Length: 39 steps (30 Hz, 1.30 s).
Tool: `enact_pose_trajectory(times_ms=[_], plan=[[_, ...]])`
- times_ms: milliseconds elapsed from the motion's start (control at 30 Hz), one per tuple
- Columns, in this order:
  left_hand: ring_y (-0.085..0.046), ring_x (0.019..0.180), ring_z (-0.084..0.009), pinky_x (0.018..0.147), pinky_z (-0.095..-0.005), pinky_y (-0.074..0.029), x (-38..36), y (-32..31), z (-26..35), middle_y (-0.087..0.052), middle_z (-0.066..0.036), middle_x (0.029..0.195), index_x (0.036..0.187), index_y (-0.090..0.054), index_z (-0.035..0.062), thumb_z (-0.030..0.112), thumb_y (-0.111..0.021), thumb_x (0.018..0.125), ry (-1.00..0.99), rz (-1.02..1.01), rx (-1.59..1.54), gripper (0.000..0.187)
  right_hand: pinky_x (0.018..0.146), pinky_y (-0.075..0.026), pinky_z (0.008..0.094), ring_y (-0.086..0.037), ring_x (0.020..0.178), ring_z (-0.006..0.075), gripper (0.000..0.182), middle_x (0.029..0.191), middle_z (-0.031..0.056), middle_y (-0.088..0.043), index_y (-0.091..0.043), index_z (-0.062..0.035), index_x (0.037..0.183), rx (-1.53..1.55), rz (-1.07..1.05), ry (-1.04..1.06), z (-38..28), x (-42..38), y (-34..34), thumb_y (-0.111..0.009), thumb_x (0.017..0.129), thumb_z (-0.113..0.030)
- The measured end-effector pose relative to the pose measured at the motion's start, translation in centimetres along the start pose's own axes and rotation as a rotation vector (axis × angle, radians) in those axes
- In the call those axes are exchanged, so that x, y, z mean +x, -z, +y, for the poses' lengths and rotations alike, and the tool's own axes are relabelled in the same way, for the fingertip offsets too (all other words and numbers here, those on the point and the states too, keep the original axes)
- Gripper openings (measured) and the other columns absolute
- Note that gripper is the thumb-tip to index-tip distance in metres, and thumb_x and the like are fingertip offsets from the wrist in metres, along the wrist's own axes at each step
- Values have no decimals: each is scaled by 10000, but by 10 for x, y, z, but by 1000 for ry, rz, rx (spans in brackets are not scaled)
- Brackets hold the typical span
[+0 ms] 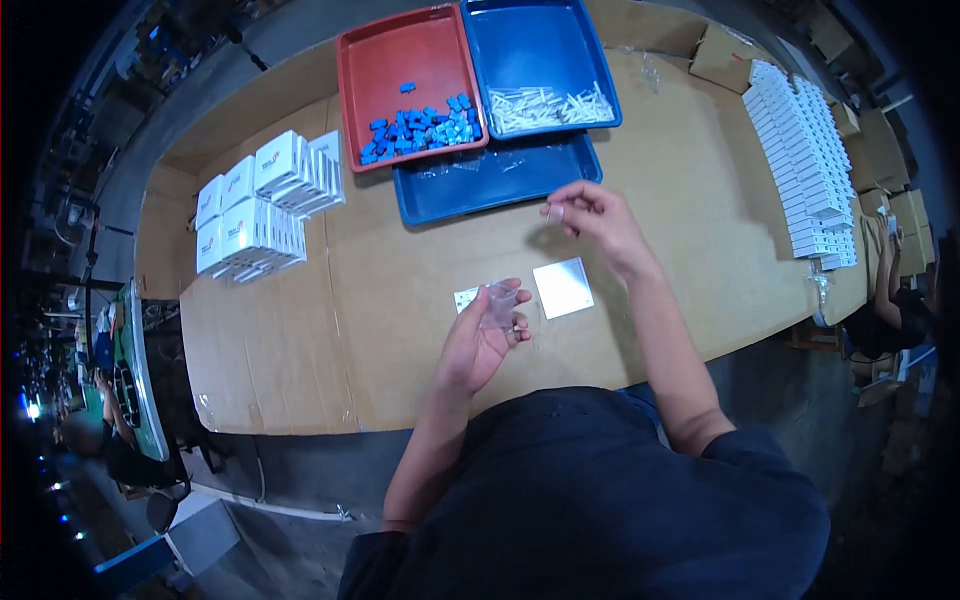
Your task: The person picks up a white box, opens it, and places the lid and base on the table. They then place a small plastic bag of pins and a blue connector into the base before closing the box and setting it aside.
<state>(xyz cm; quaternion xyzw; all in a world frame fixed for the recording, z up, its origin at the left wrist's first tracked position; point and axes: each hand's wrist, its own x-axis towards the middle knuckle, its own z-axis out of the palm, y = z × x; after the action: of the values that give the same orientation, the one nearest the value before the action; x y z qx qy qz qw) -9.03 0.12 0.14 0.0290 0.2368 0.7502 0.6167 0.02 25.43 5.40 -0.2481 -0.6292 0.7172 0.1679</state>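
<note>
Head view: left hand [484,335] pinches a clear plastic bag [499,304] betw thumb & fingers; right hand [597,218], raised beyond it, has fingertips closed on a small white piece [553,212]; white card [563,287] lies just right of the bag; boxes [262,203] far left carry red logos, unreadable; red tray [400,60] holds blue parts [420,128], blue tray [535,40] white sticks [550,105].
</note>
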Motion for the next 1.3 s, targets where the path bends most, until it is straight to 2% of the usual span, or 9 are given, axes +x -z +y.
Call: enact_pose_trajectory(times_ms=[200, 333, 500, 600, 833, 933, 1000, 1100, 1300], plan=[[-655, 951, -192, 861, -369, -570, 6, -9, -2, -678, -88, 1200, 1420, -540, 4, 425, -391, 1147, 52, 117, 137, 523, 644, -466, 184, -572, 707, 12, 159, 890, -20, -726, -748, 1, 1091, 93, -6, -79, 9, -46, -23, -771, 936, -31], [-673, 995, -203, 891, -380, -573, 11, -13, -9, -702, -103, 1215, 1391, -557, 12, 423, -376, 1151, 100, 152, 180, 509, 651, -435, 214, -530, 698, 29, 135, 813, -37, -679, -765, -21, 1053, -113, -129, -32, -12, -48, -26, -788, 930, -73], [-688, 1008, -210, 892, -378, -586, 10, -17, -10, -705, -125, 1210, 1351, -572, 28, 402, -354, 1159, 95, 95, 166, 474, 757, -513, 301, -662, 890, 157, 144, 1005, 34, -733, -773, -22, 1004, -506, -452, 285, -19, -32, -20, -797, 874, -79], [-692, 996, -210, 881, -374, -594, 9, -14, -11, -703, -131, 1202, 1339, -574, 35, 387, -343, 1164, 89, 90, 185, 456, 819, -536, 335, -687, 978, 198, 154, 1138, 57, -739, -779, -27, 1015, -524, -610, 207, -24, -25, -22, -789, 878, -96], [-694, 987, -221, 877, -382, -588, 7, -11, -9, -704, -120, 1168, 1343, -569, 78, 389, -332, 1166, 81, 25, 66, 429, 893, -538, 351, -688, 1013, 197, 175, 1206, 66, -738, -786, -33, 1087, -492, -738, 79, -28, -20, -24, -712, 967, -137], [-695, 985, -224, 882, -385, -583, 9, -11, -7, -702, -115, 1154, 1334, -567, 94, 398, -331, 1164, 85, 9, 39, 421, 906, -539, 355, -692, 1023, 210, 269, 1223, 86, -734, -763, 6, 1139, -409, -695, 130, -23, -18, -26, -622, 1057, -208], [-695, 985, -225, 885, -384, -582, 9, -13, -7, -701, -112, 1147, 1330, -566, 89, 404, -330, 1164, 82, 20, 47, 427, 927, -537, 361, -687, 1045, 228, 426, 1245, 114, -725, -733, 50, 1175, -429, -715, -57, -32, -20, -32, -525, 1119, -318], [-695, 986, -230, 890, -386, -579, 12, -7, -13, -700, -107, 1139, 1333, -563, 79, 413, -325, 1163, 56, 13, 72, 444, 938, -533, 365, -674, 1059, 233, 516, 1265, 133, -716, -731, 57, 1170, -573, -763, -9, -23, -22, -42, -480, 1130, -392], [-694, 986, -243, 896, -401, -573, 10, 1, -14, -699, -103, 1134, 1348, -550, 61, 411, -320, 1160, 46, 12, 77, 459, 947, -531, 377, -666, 1093, 259, 554, 1305, 155, -701, -728, 75, 1144, -494, -768, -82, -17, -23, -46, -477, 1126, -419]])
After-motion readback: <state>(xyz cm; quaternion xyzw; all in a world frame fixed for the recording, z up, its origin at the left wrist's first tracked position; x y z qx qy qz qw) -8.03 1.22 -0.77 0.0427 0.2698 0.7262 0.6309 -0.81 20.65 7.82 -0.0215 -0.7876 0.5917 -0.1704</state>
